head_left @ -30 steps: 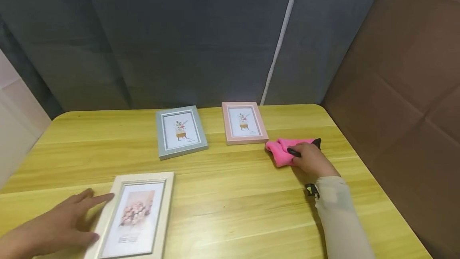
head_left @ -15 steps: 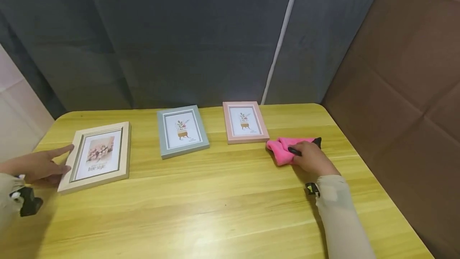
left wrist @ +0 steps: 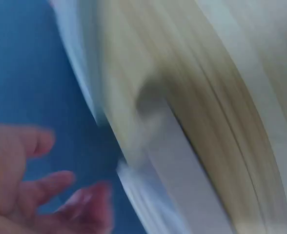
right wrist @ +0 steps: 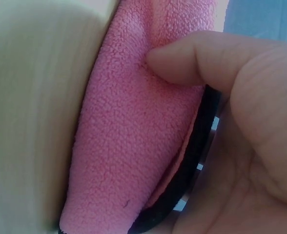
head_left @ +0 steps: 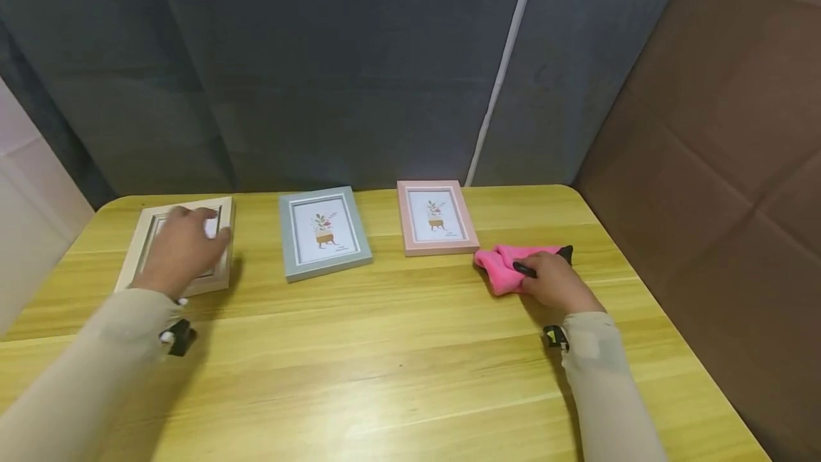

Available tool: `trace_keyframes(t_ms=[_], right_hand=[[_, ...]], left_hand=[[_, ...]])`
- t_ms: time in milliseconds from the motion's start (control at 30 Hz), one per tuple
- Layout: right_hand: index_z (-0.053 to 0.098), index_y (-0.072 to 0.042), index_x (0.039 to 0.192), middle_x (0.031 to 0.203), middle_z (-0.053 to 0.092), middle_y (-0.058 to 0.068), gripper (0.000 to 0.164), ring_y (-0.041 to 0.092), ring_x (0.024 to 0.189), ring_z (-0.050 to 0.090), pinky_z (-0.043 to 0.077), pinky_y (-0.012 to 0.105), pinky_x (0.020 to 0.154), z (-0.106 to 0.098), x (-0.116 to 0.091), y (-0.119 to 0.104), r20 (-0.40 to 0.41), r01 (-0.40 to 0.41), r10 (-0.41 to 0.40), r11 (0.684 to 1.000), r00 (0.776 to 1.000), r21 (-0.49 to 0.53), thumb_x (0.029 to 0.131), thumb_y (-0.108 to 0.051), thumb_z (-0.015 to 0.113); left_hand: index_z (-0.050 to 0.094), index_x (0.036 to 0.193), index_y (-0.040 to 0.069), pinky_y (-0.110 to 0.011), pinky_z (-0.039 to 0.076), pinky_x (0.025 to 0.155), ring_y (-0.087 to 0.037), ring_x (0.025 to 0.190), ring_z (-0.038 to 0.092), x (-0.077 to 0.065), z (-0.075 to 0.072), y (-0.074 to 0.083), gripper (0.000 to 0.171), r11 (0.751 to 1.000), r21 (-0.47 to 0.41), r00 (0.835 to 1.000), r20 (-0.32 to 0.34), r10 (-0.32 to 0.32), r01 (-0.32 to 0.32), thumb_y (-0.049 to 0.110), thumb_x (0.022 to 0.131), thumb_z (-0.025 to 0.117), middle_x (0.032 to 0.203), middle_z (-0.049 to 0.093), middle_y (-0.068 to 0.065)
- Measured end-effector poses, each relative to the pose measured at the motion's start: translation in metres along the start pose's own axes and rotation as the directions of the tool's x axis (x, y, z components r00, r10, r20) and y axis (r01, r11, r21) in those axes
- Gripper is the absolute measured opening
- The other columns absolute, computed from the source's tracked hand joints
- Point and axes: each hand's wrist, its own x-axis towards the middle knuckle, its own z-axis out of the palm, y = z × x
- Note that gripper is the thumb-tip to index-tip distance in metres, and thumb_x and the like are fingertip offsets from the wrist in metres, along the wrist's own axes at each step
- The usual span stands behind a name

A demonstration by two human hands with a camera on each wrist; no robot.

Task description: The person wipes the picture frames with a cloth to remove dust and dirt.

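My left hand [head_left: 186,248] hangs over the cream picture frame [head_left: 224,248] at the table's left back and covers much of its picture. In the left wrist view the hand's fingers [left wrist: 46,187] are loosely bent, with nothing between them, apart from the blurred pale frame [left wrist: 182,170]. On the right, my right hand [head_left: 556,284] grips a folded pink fleecy cloth [head_left: 500,273] with black edging. Its thumb [right wrist: 177,61] presses into the cloth [right wrist: 119,112] in the right wrist view, and part of the other fingers is hidden.
A blue-grey picture frame [head_left: 291,241] and a pink picture frame [head_left: 442,251] lie along the back of the wood-grain table [head_left: 385,376]. Behind them hangs a dark grey curtain [head_left: 321,77]. A brown covered panel [head_left: 725,148] borders the right side.
The cream frame has moved from the front left to the back left, beside the blue-grey frame. My left hand has left its side edge and come over it. My right hand stays on the cloth.
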Motion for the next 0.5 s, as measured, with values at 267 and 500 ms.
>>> trace_keyframes(t_ms=[267, 500], right_hand=[[0.073, 0.001, 0.113, 0.104, 0.073, 0.013, 0.026, 0.031, 0.099, 0.066, 0.047, 0.050, 0.096, -0.001, 0.003, 0.000, -0.009, 0.018, -0.018, 1.000, 1.000, 0.012, 0.090, -0.006, 0.066], [0.072, 0.001, 0.116, 0.107, 0.072, 0.014, 0.027, 0.033, 0.102, 0.065, 0.046, 0.051, 0.098, -0.001, 0.003, 0.000, 0.010, 0.016, -0.017, 1.000, 1.000, 0.014, 0.091, -0.008, 0.065]], left_hand=[[0.043, 0.134, -0.020, -0.056, 0.046, 0.093, -0.047, 0.107, 0.054, 0.016, 0.041, 0.061, 0.057, 0.991, -0.123, 0.933, 0.360, 0.005, 0.042, 0.023, 0.099, 0.054, 0.125, 0.053, -0.038], [0.055, 0.116, -0.017, -0.048, 0.050, 0.078, -0.033, 0.085, 0.057, -0.009, 0.048, 0.065, 0.041, 0.988, -0.155, 0.935, 0.347, 0.074, -0.020, 0.016, 0.093, 0.062, 0.101, 0.063, -0.028]])
